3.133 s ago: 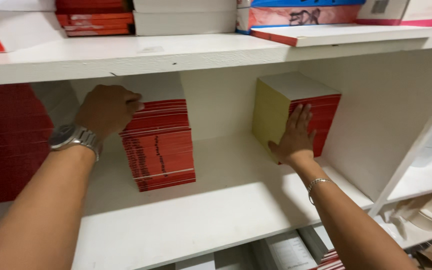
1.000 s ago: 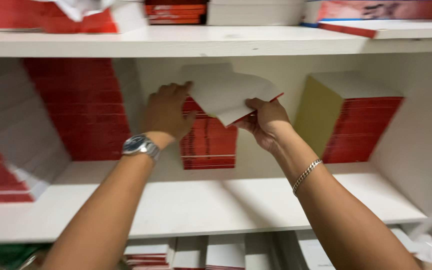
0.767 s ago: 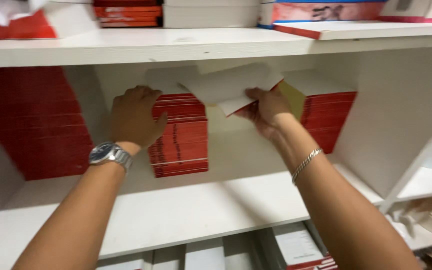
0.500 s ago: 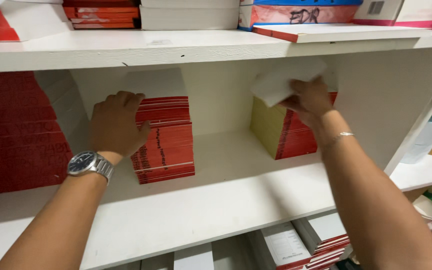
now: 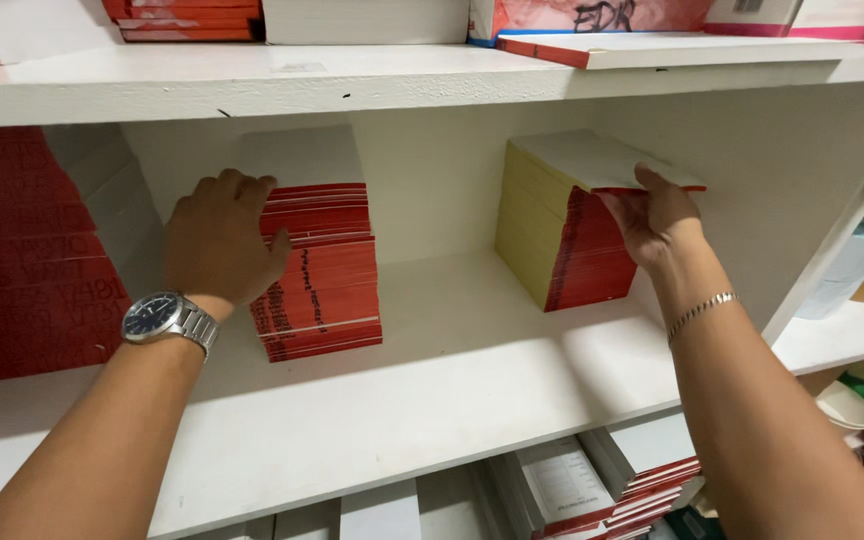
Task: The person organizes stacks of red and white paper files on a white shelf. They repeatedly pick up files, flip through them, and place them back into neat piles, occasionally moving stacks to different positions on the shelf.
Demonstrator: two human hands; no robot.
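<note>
At the far left a big red stack [image 5: 27, 250] fills its bay, and I leave it alone. My left hand [image 5: 220, 240] lies flat, fingers spread and gripping nothing, against the left side and top of the middle stack [image 5: 320, 270] of red-spined booklets, which stands on the white shelf [image 5: 432, 390]. As I judge it, that hand is only steadying the pile. The step in hand is on the right: my right hand [image 5: 660, 215] is pinching the top booklet [image 5: 607, 162], thumb on its white cover and fingers tucked under its overhanging edge, at the right stack [image 5: 564, 240]. That booklet sits on top of the stack but askew, its right edge jutting past the red spines below, right above my palm. So I judge it placed but not yet squared. The next move calls for a light push leftward and back until its edges line up with the pile, without nudging the booklets beneath, then an easy letting go.
</note>
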